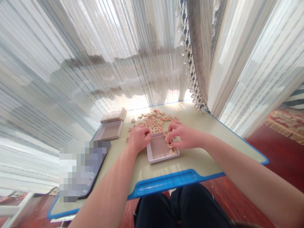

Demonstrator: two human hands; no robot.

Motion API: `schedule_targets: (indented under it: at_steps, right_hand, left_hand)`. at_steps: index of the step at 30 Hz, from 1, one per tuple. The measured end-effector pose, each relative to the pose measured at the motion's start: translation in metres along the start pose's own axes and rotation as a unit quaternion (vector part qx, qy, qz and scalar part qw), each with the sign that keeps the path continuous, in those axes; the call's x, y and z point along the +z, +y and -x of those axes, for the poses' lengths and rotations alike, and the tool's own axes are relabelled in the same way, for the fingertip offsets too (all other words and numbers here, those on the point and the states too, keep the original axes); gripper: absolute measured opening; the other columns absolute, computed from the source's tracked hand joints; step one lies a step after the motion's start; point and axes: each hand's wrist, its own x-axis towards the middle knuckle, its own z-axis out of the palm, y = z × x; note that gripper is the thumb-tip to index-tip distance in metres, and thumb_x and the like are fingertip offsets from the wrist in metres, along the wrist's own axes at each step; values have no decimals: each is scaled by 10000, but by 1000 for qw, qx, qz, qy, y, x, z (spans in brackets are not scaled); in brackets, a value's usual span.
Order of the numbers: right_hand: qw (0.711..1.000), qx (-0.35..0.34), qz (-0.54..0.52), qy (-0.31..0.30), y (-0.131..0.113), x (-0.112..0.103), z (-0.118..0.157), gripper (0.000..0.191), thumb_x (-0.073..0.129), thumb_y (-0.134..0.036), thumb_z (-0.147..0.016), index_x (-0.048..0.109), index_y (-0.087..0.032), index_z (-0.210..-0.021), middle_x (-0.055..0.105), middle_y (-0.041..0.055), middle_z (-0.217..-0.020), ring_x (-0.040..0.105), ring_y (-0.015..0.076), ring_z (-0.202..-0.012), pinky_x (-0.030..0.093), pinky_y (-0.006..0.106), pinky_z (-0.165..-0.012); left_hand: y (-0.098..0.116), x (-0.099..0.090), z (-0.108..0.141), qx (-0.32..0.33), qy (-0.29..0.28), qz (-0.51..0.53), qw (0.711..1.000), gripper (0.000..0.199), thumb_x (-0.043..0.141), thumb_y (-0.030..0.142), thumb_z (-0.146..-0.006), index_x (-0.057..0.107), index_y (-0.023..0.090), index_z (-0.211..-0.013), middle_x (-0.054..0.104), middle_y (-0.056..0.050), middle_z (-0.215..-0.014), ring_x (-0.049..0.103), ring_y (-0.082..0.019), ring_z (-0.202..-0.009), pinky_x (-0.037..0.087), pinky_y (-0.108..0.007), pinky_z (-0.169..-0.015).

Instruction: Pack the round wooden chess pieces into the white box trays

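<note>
A shallow white box tray lies in front of me. Down its right inner side runs a row of round wooden xiangqi pieces with dark characters. My right hand is over that side, thumb and fingers bent onto a piece in the row; the fingers partly cover the row. At the tray's far left corner is my left hand, its fingers curled together; whatever they hold, if anything, is hidden. Beyond both hands, many loose xiangqi pieces, with red or dark characters, are spread on the table.
An empty-looking box half and a closed patterned box sit at the back left. A dark-edged device, mostly blurred out, lies left. The pale tabletop has a blue rim with a trough. Curtains hang behind.
</note>
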Motion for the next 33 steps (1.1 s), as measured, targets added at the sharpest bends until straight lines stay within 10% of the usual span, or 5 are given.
schedule_targets:
  at_steps: [10, 17, 27, 33]
  right_hand:
    - [996, 35, -4, 80, 8, 0, -4, 149, 577, -173, -734, 712, -232, -757, 532, 38, -811, 464, 179, -844, 392, 330, -842]
    - [969, 175, 88, 148, 44, 12, -10, 341, 460, -241, -825, 640, -230, -1114, 580, 74, -1084, 465, 239, -999, 353, 394, -956]
    - [959, 224, 68, 160, 77, 19, -13, 294, 466, -324, -839, 686, -213, -999, 626, 52, -1110, 505, 215, -1061, 354, 352, -975]
    - [966, 213, -1, 145, 78, 18, -13, 227, 497, -257, -818, 692, -187, -911, 640, 65, -1035, 566, 184, -975, 403, 339, -929]
  left_hand:
    - [-1, 0, 1, -24, -13, 16, 1000, 192, 451, 155, -681, 620, 184, -594, 627, -29, -676, 547, -172, -727, 440, -291, -722]
    - [-10, 3, -2, -86, 43, 68, 993, 420, 316, 226, -815, 654, 149, -1052, 651, -66, -1095, 537, -221, -1063, 393, -375, -968]
    - [4, -26, -36, -130, -33, 81, 988, 426, 396, 124, -723, 657, 207, -1050, 672, -4, -1070, 592, -171, -1015, 445, -273, -921]
    - [-23, -20, -29, -134, 27, -14, 990, 441, 363, 40, -663, 713, 201, -876, 698, -24, -959, 614, -190, -932, 471, -297, -863]
